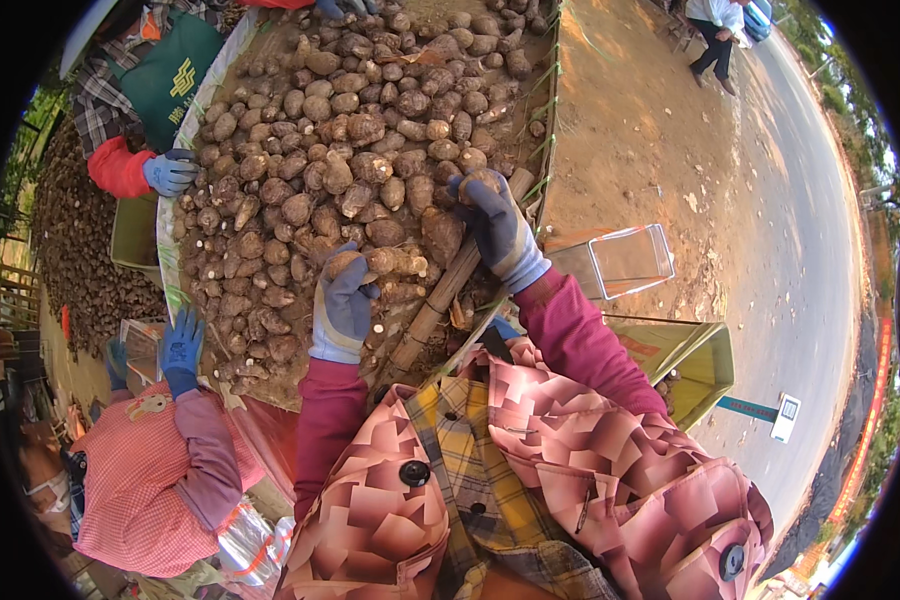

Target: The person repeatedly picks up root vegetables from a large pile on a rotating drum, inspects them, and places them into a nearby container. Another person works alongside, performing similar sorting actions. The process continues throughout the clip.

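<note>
A sorting table (270, 390) in front of me is heaped with brown taro corms (292, 172). My left hand (343, 300), in a grey-blue work glove, is closed around a taro corm (341, 264) above the near part of the heap. Just to its right, another corm (401, 262) lies close to the fingertips. My right hand (499, 229), gloved alike, grips a taro corm (481, 182) near the table's right side. Beneath and left of the right wrist, a bamboo pole (435, 307) runs slantwise, with a large corm (441, 236) beside it.
A co-worker's gloved hand (171, 172) rests at the table's left rim; another co-worker's blue glove (183, 349) is nearer. Right of the table stand a clear-sided container (630, 262) and a yellow-green bin (694, 367) holding some corms. A person (716, 37) is by the road.
</note>
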Demonstrator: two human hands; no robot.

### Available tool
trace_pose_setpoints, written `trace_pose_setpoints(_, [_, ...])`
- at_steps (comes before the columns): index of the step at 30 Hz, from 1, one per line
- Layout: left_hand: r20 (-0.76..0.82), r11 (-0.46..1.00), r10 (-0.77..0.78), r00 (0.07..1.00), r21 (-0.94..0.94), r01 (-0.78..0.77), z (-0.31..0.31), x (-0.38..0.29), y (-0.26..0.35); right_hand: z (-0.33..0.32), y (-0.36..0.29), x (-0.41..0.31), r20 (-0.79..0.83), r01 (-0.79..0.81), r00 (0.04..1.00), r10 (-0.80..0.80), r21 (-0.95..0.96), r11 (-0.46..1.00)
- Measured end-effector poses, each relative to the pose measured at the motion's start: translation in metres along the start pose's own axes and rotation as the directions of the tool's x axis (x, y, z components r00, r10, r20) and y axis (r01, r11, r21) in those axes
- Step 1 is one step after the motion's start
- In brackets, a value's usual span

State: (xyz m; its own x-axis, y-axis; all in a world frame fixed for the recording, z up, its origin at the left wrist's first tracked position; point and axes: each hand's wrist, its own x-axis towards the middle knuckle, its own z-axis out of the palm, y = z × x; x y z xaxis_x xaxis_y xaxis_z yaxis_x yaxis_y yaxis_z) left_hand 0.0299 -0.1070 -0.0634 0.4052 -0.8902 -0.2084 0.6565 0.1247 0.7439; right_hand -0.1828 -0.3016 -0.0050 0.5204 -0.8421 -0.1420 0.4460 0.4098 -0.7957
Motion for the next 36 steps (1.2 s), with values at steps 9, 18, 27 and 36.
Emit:
trace_pose_setpoints(9, [0.435,0.841,-0.026,0.900,0.496,-0.216,0.065,0.032,0.039,0.028,-0.033,-0.023,0.305,-0.313,0.866,0.396,-0.286,0.906])
trace_pose_setpoints(18, [0.219,0.769,-0.097,0.971,0.636,-0.067,0.098,0.014,0.039,0.035,-0.006,-0.042,0.229,-0.039,0.957,0.180,-0.513,0.858])
trace_pose_setpoints(27, [0.095,0.333,0.340,0.936,0.918,-0.214,0.131,-0.033,0.011,0.028,-0.007,-0.051,0.081,-0.251,0.939,0.335,-0.504,0.826])
trace_pose_setpoints(36, [0.620,0.328,0.203,0.757,0.686,-0.650,0.155,-0.005,0.047,0.012,-0.025,-0.068,0.203,-0.543,0.832,0.516,0.104,0.834])
